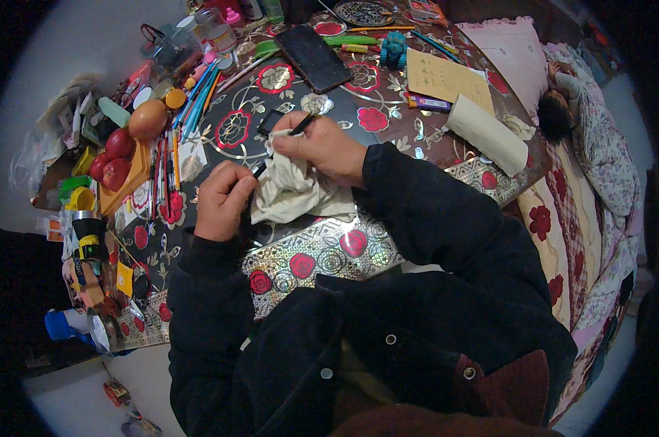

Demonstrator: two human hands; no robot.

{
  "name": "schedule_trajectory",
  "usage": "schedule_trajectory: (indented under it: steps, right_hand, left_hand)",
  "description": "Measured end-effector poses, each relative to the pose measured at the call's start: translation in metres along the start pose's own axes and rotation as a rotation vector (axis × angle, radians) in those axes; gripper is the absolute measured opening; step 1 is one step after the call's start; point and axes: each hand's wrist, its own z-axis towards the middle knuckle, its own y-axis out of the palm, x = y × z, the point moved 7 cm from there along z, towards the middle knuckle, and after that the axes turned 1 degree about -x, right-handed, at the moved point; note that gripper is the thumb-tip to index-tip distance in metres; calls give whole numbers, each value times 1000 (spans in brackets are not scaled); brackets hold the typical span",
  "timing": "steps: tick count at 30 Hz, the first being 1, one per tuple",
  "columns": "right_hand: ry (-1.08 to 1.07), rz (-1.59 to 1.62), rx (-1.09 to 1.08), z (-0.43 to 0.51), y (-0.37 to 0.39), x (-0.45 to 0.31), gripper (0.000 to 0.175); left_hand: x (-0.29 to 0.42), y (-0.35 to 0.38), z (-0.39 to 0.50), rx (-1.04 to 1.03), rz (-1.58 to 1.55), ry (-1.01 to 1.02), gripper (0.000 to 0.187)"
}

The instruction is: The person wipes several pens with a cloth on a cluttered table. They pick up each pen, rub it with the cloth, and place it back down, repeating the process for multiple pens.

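My left hand (220, 202) pinches one end of a thin black strip between thumb and fingers, just left of a crumpled off-white cloth (291, 194). The cloth hangs over the patterned tablecloth in front of me. My right hand (329, 150) grips the cloth's upper part around the strip, and a black end (302, 124) sticks out past the fingers. The middle of the strip is hidden by the cloth, and I cannot tell exactly what it is. A small black rectangular object (268, 122) lies beside my right fingertips, partly covered by them.
A dark smartphone (313, 57) lies beyond my hands. At left are red apples (116, 145) on an orange tray (124, 196), and several pens (163, 169). At right lie a yellow notebook (447, 82) and a pale roll (488, 136). A person (559, 109) lies on a bed.
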Motion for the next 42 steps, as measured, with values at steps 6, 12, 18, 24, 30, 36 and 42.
schedule_trajectory:
  steps: [6,12,18,24,30,36,42]
  right_hand:
    - [-22,173,36,4,-12,-3,19]
    - [-45,141,36,1,-9,-10,19]
    - [8,7,6,-1,2,-5,24]
    - [-87,-176,-190,-4,27,3,30]
    - [-62,-176,-200,-5,27,1,28]
    - [-74,-67,-73,3,11,3,22]
    - [-68,171,3,10,-9,4,23]
  left_hand:
    - [-8,0,-1,5,-79,-81,15]
    - [8,3,0,-40,60,28,15]
    - [11,6,-2,-23,4,24,17]
    - [15,12,-2,-66,24,108,19]
    - [14,12,-3,-76,-15,97,18]
    - [15,7,0,-44,-13,85,22]
    - [-3,-4,-1,-9,-114,-91,26]
